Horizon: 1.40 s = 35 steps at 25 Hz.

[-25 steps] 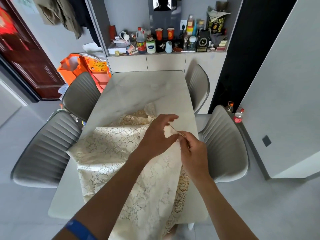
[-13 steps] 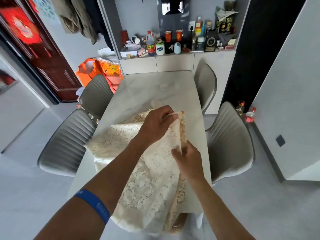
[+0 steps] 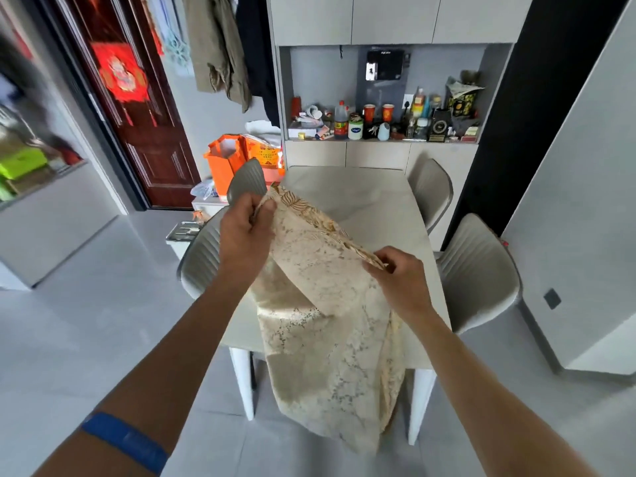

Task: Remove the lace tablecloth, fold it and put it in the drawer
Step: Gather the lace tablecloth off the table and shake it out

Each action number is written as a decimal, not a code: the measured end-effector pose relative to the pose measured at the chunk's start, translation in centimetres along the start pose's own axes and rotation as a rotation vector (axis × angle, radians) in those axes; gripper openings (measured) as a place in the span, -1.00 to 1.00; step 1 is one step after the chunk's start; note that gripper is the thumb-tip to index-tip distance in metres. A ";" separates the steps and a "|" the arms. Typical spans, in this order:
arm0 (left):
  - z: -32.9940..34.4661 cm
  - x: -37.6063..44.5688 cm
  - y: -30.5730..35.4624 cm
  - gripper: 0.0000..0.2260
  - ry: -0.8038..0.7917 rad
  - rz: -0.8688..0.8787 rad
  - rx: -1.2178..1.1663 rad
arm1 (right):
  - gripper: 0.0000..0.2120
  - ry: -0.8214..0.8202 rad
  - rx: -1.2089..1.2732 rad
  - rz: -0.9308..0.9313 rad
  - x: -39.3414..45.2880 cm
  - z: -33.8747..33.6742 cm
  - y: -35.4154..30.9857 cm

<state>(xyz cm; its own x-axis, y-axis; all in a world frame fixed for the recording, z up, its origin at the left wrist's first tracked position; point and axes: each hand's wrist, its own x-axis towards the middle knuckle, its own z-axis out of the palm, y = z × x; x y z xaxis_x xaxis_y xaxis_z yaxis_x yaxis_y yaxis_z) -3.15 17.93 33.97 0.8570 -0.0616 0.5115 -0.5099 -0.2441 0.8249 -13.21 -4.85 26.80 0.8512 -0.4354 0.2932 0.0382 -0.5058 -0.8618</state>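
Observation:
The cream lace tablecloth (image 3: 327, 325) hangs lifted off the marble table (image 3: 371, 208), stretched along its gold-patterned top edge between both hands. My left hand (image 3: 246, 232) grips one upper corner, raised at the left. My right hand (image 3: 401, 280) pinches the edge lower and to the right. The rest of the cloth drapes down in folds past the table's near edge toward the floor. No drawer can be picked out for certain.
Grey chairs stand on both sides of the table, two left (image 3: 203, 259) and two right (image 3: 478, 270). A cabinet niche (image 3: 382, 125) at the back holds bottles and cups. Orange bags (image 3: 237, 160) sit by a dark red door (image 3: 144, 108).
The cloth has been lifted off the table. My left hand moved up and left with a corner, my right hand slid along the edge, and the hands are now spread apart.

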 end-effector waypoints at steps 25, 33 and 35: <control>1.4 -7.7 11.3 -0.80 0.028 0.045 -0.016 | -0.85 -0.577 0.091 0.017 1.8 -12.7 -0.9; 3.4 -11.6 8.5 -0.78 -0.049 -0.044 -0.058 | -0.74 -0.529 0.129 -0.358 -1.3 -6.7 -6.6; 2.7 -12.3 7.8 -0.81 -0.034 -0.085 -0.067 | -0.66 -0.532 0.180 -0.368 -2.0 -4.8 -7.1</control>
<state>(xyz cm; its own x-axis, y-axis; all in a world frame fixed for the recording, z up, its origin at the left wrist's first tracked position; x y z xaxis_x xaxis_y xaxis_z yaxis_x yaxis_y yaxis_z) -17.50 14.14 33.46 0.8988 -0.0770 0.4316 -0.4382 -0.1846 0.8797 -17.75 -3.94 34.32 0.9063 0.1915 0.3768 0.4226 -0.3988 -0.8138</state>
